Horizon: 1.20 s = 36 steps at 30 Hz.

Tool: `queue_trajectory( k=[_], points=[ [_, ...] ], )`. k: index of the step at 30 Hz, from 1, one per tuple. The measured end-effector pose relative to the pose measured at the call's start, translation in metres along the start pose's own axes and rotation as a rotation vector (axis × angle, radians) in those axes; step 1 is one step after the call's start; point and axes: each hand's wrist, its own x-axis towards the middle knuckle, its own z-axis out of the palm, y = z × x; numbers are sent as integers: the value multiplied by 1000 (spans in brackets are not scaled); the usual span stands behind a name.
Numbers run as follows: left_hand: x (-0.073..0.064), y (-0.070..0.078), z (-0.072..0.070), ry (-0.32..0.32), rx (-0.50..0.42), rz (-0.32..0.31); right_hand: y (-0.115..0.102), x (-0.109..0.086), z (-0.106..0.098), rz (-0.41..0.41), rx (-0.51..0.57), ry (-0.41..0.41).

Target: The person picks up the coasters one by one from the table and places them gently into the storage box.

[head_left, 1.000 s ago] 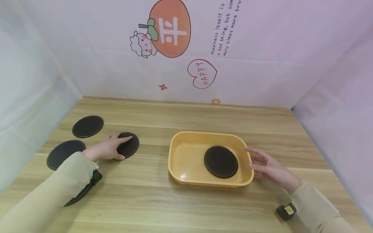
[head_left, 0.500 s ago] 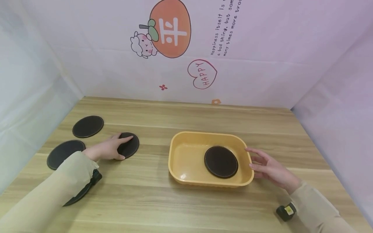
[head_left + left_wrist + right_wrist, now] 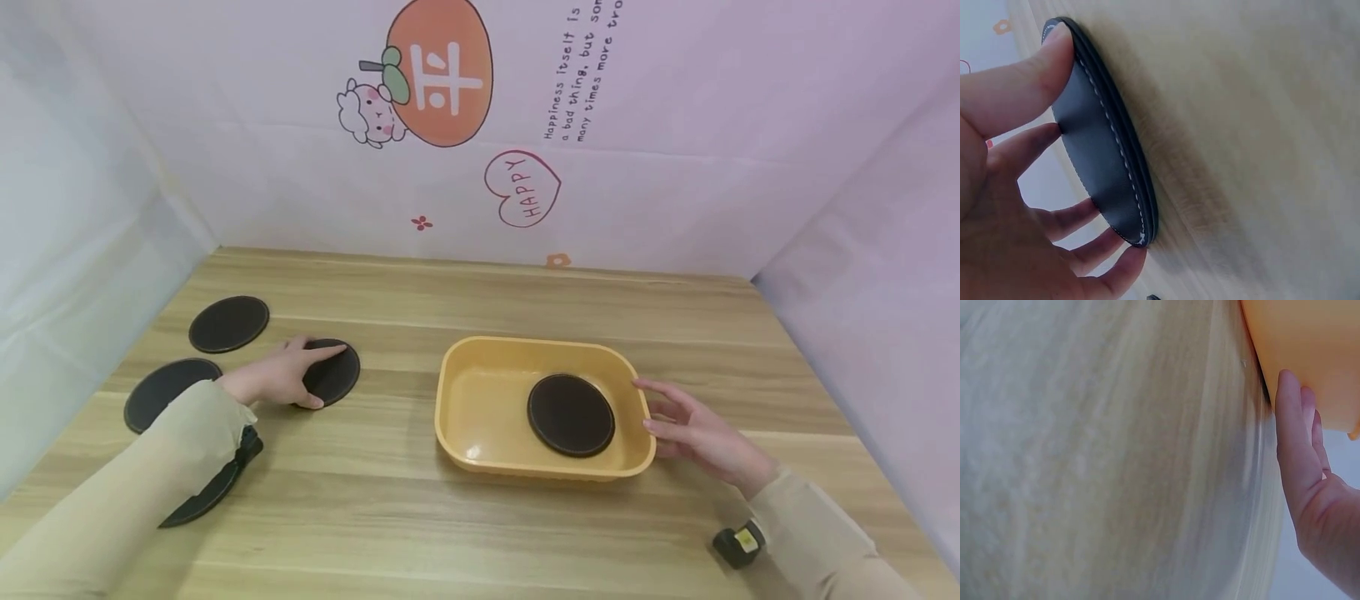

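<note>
My left hand (image 3: 279, 372) grips a round black coaster (image 3: 335, 377) on the table, left of the tub. White stitching runs along the edge of this coaster (image 3: 1100, 150) in the left wrist view; the thumb sits at one end and the fingertips along the rim. My right hand (image 3: 693, 433) rests its fingertips against the right end of a yellow plastic tub (image 3: 480, 408). From the right wrist, the fingers (image 3: 1291, 419) look straight, along the outer wall of the tub (image 3: 1316, 344). Inside the tub, toward its right side, lies another black coaster (image 3: 572, 415).
Two more black coasters, the far one (image 3: 228, 324) and the nearer one (image 3: 161, 396), lie at the left of the wooden table (image 3: 390, 533). A dark curved object (image 3: 202, 500) shows partly under the left forearm. A printed white cloth (image 3: 675, 108) hangs behind the table.
Almost nothing differs. The whole head view has shifted very slightly; the left hand stays at its coaster and the right hand at the tub.
</note>
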Motion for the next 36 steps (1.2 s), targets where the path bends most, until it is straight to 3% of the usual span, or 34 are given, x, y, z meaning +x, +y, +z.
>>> queue_trajectory(
  k=[9, 17, 22, 27, 31, 36],
  points=[
    [-2, -2, 0, -12, 8, -19, 1, -1, 3, 6, -12, -4],
    [0, -16, 0, 82, 22, 10, 3, -2, 4, -7, 14, -9],
    [0, -29, -3, 98, 9, 47, 2, -1, 3, 0, 29, -16],
    [-1, -39, -5, 53, -54, 62, 3, -2, 3, 4, 31, -21],
    [-3, -43, -5, -1, -154, 0, 1, -4, 3, 14, 24, -12],
    [-6, -43, -9, -26, -225, -63, -2, -3, 1, 24, 9, 14]
  ],
)
